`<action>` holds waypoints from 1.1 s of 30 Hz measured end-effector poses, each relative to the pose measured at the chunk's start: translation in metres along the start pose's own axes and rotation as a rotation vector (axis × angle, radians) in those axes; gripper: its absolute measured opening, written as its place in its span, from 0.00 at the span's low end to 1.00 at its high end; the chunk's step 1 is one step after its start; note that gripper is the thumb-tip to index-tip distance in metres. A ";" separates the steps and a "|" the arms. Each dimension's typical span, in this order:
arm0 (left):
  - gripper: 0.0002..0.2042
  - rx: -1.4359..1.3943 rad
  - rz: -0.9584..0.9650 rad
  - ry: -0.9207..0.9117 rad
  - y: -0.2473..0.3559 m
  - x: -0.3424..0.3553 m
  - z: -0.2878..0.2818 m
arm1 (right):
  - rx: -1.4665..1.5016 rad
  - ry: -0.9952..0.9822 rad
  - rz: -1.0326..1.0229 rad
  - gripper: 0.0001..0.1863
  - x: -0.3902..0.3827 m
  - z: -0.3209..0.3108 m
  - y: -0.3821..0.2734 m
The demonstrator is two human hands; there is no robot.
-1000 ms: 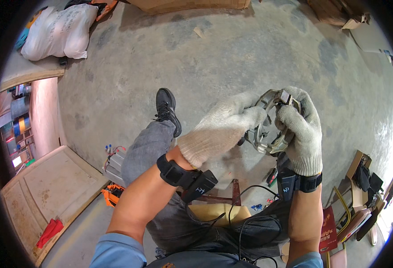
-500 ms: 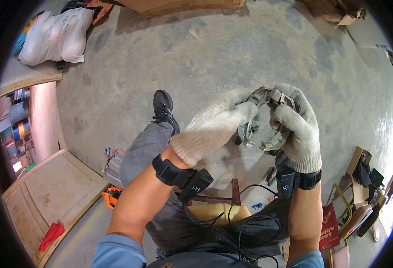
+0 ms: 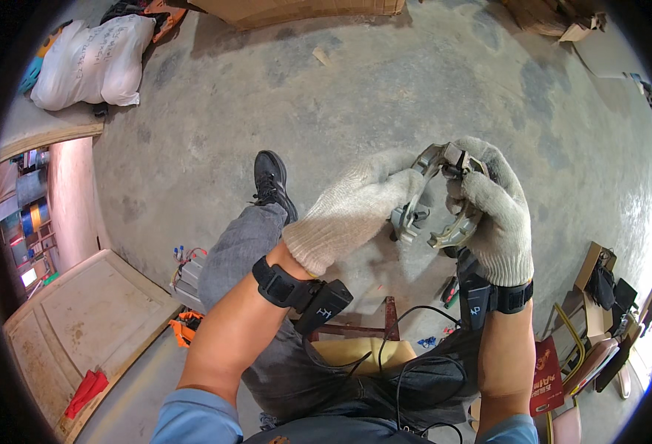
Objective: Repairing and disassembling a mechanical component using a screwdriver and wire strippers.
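Both hands wear off-white knitted gloves and hold a metal ring-shaped clamp above the floor. The clamp has two curved halves joined at the top by a small squarish block; its lower ends stand apart, leaving a gap. My left hand reaches across from the left, its fingers closed on the clamp's left half. My right hand grips the right half near the top joint, thumb on the near side and fingers curled behind. Some fingertips are hidden behind the metal.
Below my hands are a dark red stool frame and black cables. A wooden panel with a red cloth lies at left. White sacks and a cardboard box lie farther off. Books and boxes stand at right.
The clamp has tilted slightly in my hands, and its top block has turned and now looks darker. Both hands keep their hold in nearly the same place.
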State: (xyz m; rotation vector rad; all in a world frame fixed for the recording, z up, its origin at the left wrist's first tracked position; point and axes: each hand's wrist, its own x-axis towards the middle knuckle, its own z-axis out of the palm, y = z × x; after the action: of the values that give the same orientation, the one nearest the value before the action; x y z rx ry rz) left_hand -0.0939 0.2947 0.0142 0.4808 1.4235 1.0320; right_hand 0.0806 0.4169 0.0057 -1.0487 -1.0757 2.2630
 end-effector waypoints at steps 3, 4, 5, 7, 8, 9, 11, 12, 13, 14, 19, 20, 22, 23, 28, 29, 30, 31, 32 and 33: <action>0.30 -0.102 -0.079 -0.063 -0.005 0.003 -0.002 | -0.030 0.019 0.019 0.25 0.001 0.000 -0.001; 0.30 -0.064 -0.032 -0.040 -0.005 0.002 -0.001 | -0.037 0.039 0.027 0.25 0.001 0.001 0.000; 0.29 -0.027 0.015 -0.017 -0.004 0.002 -0.001 | -0.044 0.059 0.035 0.25 0.001 0.002 0.000; 0.29 -0.037 0.013 -0.034 -0.004 0.002 -0.002 | -0.070 0.062 0.018 0.24 0.001 0.003 0.000; 0.29 -0.048 0.010 -0.052 -0.004 0.003 -0.003 | -0.097 0.065 0.003 0.24 0.001 0.003 0.000; 0.29 -0.048 0.010 -0.052 -0.004 0.004 -0.004 | -0.097 0.065 0.003 0.24 0.001 0.002 0.001; 0.28 0.061 0.059 -0.023 -0.006 0.007 -0.004 | -0.134 0.083 0.001 0.22 0.001 0.000 0.002; 0.28 0.061 0.059 -0.022 -0.006 0.007 -0.003 | -0.133 0.082 0.002 0.22 0.002 0.001 0.001; 0.27 0.036 0.066 -0.010 -0.006 0.007 -0.002 | -0.128 0.105 0.010 0.21 0.002 0.004 0.000; 0.27 0.009 0.074 0.002 -0.006 0.007 -0.001 | -0.123 0.128 0.019 0.21 0.002 0.006 0.000; 0.25 -0.043 0.105 0.054 -0.004 0.007 0.004 | -0.190 0.161 -0.022 0.21 0.002 0.007 -0.002; 0.25 -0.018 0.127 0.082 -0.003 0.006 0.004 | -0.227 0.167 -0.018 0.21 0.002 0.006 -0.002; 0.25 0.003 0.119 0.091 -0.005 0.007 0.003 | -0.230 0.172 -0.019 0.21 0.002 0.006 0.000; 0.25 0.026 0.111 0.099 -0.006 0.007 0.003 | -0.231 0.176 -0.021 0.21 0.001 0.007 0.000; 0.24 -0.020 0.082 0.046 -0.001 0.006 0.001 | -0.315 0.197 -0.015 0.22 -0.001 0.007 -0.004; 0.24 0.020 0.069 0.045 0.000 0.005 0.000 | -0.364 0.219 -0.006 0.22 -0.001 0.008 -0.005; 0.24 0.022 0.069 0.048 -0.001 0.005 -0.002 | -0.362 0.216 -0.007 0.22 -0.001 0.010 -0.005; 0.24 0.036 0.082 0.056 -0.003 0.004 -0.003 | -0.373 0.212 -0.033 0.22 -0.002 0.011 -0.005; 0.25 0.051 0.094 0.063 -0.004 0.004 -0.004 | -0.384 0.208 -0.060 0.23 -0.002 0.013 -0.005; 0.25 0.048 0.094 0.061 -0.004 0.004 -0.004 | -0.387 0.210 -0.060 0.23 -0.002 0.013 -0.005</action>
State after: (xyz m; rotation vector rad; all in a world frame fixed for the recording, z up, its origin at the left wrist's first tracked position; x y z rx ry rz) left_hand -0.0970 0.2948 0.0076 0.5603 1.4943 1.0974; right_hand 0.0719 0.4129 0.0155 -1.3489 -1.4637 1.8875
